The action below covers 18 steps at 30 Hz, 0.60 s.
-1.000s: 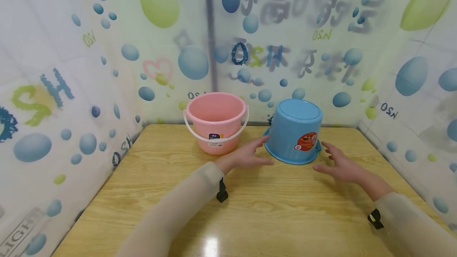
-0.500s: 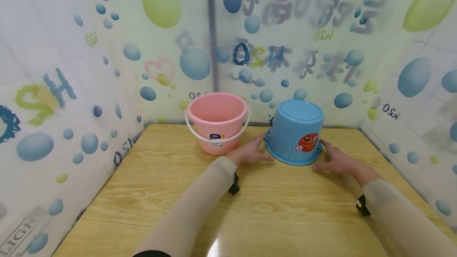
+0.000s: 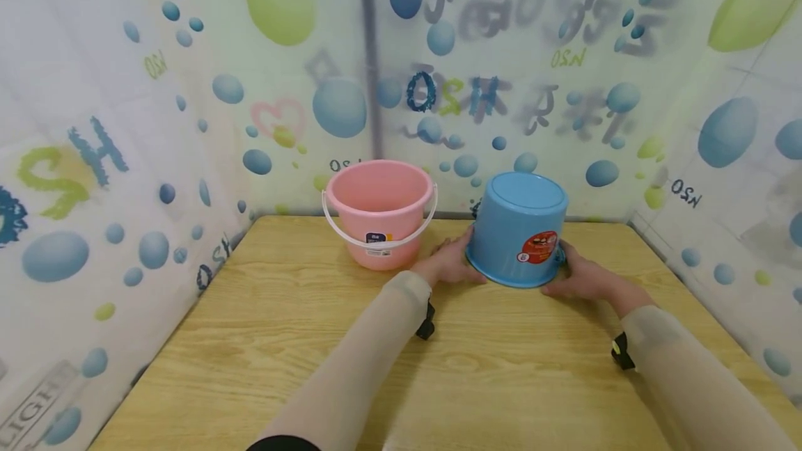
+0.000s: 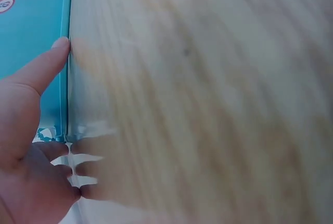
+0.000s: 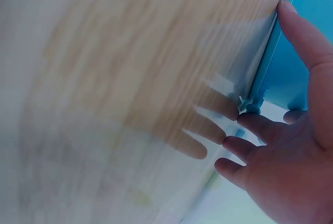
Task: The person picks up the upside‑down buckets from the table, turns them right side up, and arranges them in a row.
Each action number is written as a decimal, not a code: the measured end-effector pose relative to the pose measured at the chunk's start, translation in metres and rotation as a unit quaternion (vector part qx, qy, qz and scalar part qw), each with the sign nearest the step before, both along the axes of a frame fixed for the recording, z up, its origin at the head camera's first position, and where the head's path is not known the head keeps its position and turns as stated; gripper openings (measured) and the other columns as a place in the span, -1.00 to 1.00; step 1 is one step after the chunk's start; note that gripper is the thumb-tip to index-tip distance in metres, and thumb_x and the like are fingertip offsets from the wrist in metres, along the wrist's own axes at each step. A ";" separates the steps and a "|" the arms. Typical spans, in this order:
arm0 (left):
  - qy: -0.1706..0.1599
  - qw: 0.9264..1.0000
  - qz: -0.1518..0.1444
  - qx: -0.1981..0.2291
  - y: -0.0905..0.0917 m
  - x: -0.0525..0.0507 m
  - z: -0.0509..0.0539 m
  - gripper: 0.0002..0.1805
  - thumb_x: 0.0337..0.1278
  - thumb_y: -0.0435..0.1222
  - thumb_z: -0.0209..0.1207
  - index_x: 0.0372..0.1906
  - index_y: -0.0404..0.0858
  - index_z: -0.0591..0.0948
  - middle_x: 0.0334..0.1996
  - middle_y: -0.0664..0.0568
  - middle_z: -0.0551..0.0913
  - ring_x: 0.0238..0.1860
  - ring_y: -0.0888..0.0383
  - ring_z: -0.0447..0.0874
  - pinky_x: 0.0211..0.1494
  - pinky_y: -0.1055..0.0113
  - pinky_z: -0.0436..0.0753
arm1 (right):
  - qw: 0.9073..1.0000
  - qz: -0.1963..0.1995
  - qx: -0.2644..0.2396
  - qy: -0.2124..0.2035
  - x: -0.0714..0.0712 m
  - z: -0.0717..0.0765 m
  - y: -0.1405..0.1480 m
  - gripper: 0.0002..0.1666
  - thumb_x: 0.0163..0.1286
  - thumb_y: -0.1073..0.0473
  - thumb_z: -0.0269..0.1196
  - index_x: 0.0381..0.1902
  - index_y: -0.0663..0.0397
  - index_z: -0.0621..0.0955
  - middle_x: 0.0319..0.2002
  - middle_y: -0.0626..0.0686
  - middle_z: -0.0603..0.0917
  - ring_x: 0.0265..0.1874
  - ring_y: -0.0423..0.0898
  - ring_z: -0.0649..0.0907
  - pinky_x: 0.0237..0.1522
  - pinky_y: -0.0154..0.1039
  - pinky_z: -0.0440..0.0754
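Note:
A blue bucket (image 3: 520,235) stands upside down on the wooden table, a red label on its side. My left hand (image 3: 452,262) is at its left edge. In the left wrist view that hand's thumb (image 4: 49,63) lies against the rim, and the fingers reach down to the tabletop beside the handle joint. On the other side, my right hand (image 3: 583,275) touches the rim with its thumb (image 5: 302,28); its fingers spread by the right handle joint. Neither hand's fingers are closed round the bucket. The bucket's far side is hidden.
Left of the blue bucket, a pink bucket (image 3: 379,225) stands upright with its white handle (image 3: 388,245) hanging at the front. The wooden table (image 3: 269,339) is bounded by patterned curtains (image 3: 288,75) at the back and both sides.
Both hands have moved inward, the left to the right and the right to the left, and now touch the blue bucket's rim. The buckets have stayed in place.

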<state>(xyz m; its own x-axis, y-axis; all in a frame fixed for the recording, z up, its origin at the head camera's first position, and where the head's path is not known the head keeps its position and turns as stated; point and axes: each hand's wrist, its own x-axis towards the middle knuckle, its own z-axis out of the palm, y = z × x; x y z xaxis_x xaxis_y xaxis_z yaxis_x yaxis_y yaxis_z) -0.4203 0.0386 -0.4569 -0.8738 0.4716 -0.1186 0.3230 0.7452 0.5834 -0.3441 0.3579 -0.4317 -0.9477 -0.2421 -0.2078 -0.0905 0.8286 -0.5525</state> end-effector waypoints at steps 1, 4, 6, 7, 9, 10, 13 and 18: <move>0.003 1.000 0.003 -0.004 0.001 -0.007 -0.006 0.43 0.18 0.16 0.57 0.85 0.14 -0.25 0.82 0.07 0.05 0.83 -0.21 -0.12 0.85 -0.18 -0.04 | 1.000 -0.001 -0.001 -0.001 -0.001 0.000 -0.001 0.68 0.39 -0.32 0.52 0.74 0.35 -0.42 0.69 0.64 -0.16 0.64 0.70 -0.02 0.61 0.64 -0.02; 0.008 1.000 0.000 -0.008 0.001 -0.013 -0.010 0.45 0.17 0.18 0.57 0.84 0.15 -0.26 0.81 0.01 0.09 0.81 -0.16 0.02 0.83 -0.17 0.07 | 1.000 -0.002 -0.007 0.001 -0.002 0.000 -0.002 0.68 0.39 -0.29 0.54 0.73 0.36 -0.42 0.70 0.64 -0.16 0.64 0.69 -0.02 0.61 0.63 -0.02; 0.010 1.000 -0.004 -0.009 0.000 -0.015 -0.012 0.45 0.17 0.17 0.58 0.84 0.16 -0.25 0.80 -0.05 0.13 0.79 -0.14 0.10 0.81 -0.16 0.14 | 1.000 0.001 -0.010 0.008 -0.002 0.001 -0.002 0.66 0.40 -0.24 0.54 0.72 0.41 -0.41 0.68 0.66 -0.15 0.64 0.70 -0.01 0.61 0.63 -0.01; 0.009 1.000 -0.004 -0.008 0.000 -0.014 -0.010 0.44 0.17 0.15 0.58 0.84 0.17 -0.25 0.79 -0.10 0.15 0.78 -0.15 0.12 0.80 -0.16 0.15 | 1.000 0.000 -0.014 0.011 -0.001 0.001 -0.003 0.66 0.40 -0.23 0.55 0.72 0.42 -0.40 0.69 0.66 -0.15 0.64 0.69 -0.01 0.61 0.62 -0.01; 0.004 1.000 -0.001 -0.007 -0.001 -0.008 -0.005 0.43 0.18 0.13 0.59 0.84 0.18 -0.24 0.77 -0.17 0.16 0.77 -0.17 0.11 0.81 -0.15 0.15 | 1.000 0.001 -0.020 0.019 0.001 0.003 -0.003 0.64 0.41 -0.19 0.56 0.72 0.43 -0.39 0.68 0.66 -0.15 0.64 0.69 -0.01 0.61 0.62 0.00; 0.003 1.000 0.001 -0.006 -0.002 -0.004 -0.001 0.42 0.18 0.12 0.59 0.84 0.18 -0.23 0.76 -0.21 0.16 0.76 -0.18 0.11 0.80 -0.15 0.15 | 0.999 0.002 -0.022 0.023 0.002 0.003 -0.004 0.63 0.41 -0.17 0.56 0.72 0.44 -0.39 0.68 0.67 -0.15 0.64 0.70 -0.01 0.60 0.63 0.01; 0.004 1.000 0.005 0.001 -0.004 0.007 0.008 0.40 0.20 0.13 0.58 0.84 0.20 -0.22 0.73 -0.27 0.15 0.74 -0.20 0.12 0.79 -0.15 0.18 | 0.999 0.006 -0.028 0.035 0.004 0.005 -0.004 0.62 0.40 -0.16 0.57 0.73 0.42 -0.37 0.68 0.66 -0.12 0.64 0.69 0.01 0.60 0.63 0.04; 0.002 0.999 0.004 0.041 -0.008 0.020 0.019 0.37 0.28 0.07 0.55 0.84 0.17 -0.24 0.73 -0.31 0.08 0.72 -0.21 0.13 0.79 -0.13 0.21 | 0.998 0.013 -0.025 0.059 0.009 0.008 -0.004 0.60 0.42 -0.18 0.55 0.75 0.38 -0.36 0.66 0.68 -0.02 0.60 0.71 0.12 0.57 0.63 0.14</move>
<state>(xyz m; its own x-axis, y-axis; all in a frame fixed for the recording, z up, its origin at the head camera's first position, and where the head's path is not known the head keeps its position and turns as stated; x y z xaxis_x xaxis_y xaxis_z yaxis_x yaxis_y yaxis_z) -0.4002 0.0311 -0.4384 -0.8781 0.4724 -0.0760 0.3195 0.6971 0.6419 -0.3354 0.3541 -0.4234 -0.9581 -0.2746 -0.0822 -0.1789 0.7968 -0.5771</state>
